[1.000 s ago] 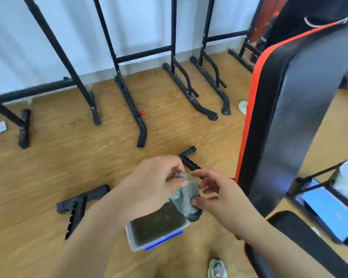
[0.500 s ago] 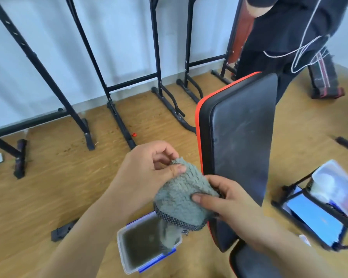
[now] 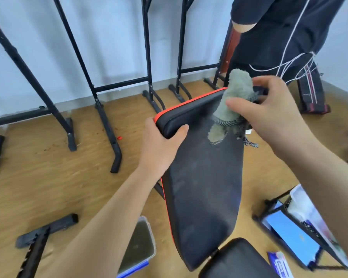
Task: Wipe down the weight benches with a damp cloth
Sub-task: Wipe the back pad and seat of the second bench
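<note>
A: State of the hands?
B: Left hand [image 3: 163, 143] is wrapped round the top left corner of the backrest pad [image 3: 205, 187]. Probably so the inclined surface is steadied against wiping pressure.
A: Right?
B: Right hand [image 3: 269, 111] is closed on the bunched grey cloth [image 3: 234, 97], thumb in front. The cloth is held at the pad's top edge, right side, with its tail hanging against the face. How hard it is pressed can't be told.
A: Why the top?
B: The pad is tilted, so a top-down stroke is likely intended, with grime carried toward the seat pad [image 3: 239, 259]. Dusty streaks are seen across most of the face; wiping is judged barely begun.
A: Water?
B: A tub [image 3: 143, 243] of murky water is set on the floor [image 3: 38, 177] just left of the bench base, presumably within reach for rinsing.
A: Risks?
B: Another person [image 3: 279, 37] is stood close behind the top edge. Clearance should be watched.
</note>
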